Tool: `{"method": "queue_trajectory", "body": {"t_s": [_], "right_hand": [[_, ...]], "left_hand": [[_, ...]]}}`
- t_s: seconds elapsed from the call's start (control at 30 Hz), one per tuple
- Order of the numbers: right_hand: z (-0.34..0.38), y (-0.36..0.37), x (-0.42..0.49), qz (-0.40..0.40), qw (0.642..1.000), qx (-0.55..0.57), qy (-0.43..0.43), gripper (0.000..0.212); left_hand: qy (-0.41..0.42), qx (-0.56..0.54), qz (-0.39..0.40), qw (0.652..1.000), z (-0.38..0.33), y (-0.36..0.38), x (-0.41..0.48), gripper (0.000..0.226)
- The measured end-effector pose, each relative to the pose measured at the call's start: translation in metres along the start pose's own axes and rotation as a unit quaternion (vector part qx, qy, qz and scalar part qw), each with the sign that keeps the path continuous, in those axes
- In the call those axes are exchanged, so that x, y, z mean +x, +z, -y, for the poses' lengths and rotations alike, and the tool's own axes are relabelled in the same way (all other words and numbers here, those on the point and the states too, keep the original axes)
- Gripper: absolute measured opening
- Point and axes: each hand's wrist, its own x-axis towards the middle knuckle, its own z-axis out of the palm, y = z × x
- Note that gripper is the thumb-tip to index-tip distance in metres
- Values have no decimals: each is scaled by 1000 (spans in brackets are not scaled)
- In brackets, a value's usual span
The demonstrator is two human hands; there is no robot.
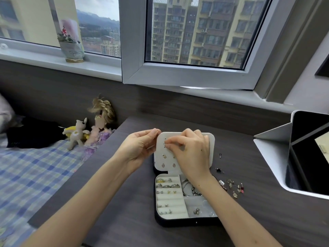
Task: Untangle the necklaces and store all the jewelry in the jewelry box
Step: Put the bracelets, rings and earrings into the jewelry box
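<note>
Head view: box point(178, 223) open on desk point(124, 202), toward near edge, lid point(211, 139) upright, rings point(167, 182) already slotted in. Pinning step in hand: left hand point(140, 147) curled round lid's left edge to steady it, right hand point(192, 152) pinching what looks like a small stud point(164, 144) against lid's upper left, too tiny to be sure. Next calls for a straight push through the hole, then fetching earrings point(233, 188) lying between box and desk's right edge.
</note>
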Motion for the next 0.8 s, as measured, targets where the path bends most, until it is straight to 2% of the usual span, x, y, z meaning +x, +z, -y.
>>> {"method": "queue_trajectory", "body": {"t_s": [0.2,0.3,0.47,0.57,0.63,0.8], "right_hand": [[7,-4,2,1,1000,13,26,6],[15,-10,4,-8,1000,-15,24,3],[19,-25,2,-34,991,-126,-23,36],[10,-34,0,16,993,-87,-73,28],[3,-38,-6,50,993,-37,-97,34],[-4,-40,-27,4,987,-18,-160,36]], "left_hand": [[6,22,14,1000,0,-3,-5,12],[15,43,41,998,0,-2,-8,14],[24,80,116,990,-4,-6,-17,29],[13,102,157,982,-8,-9,-20,19],[-2,132,190,973,-6,-10,-20,19],[-28,197,241,950,1,-8,-19,16]]}}
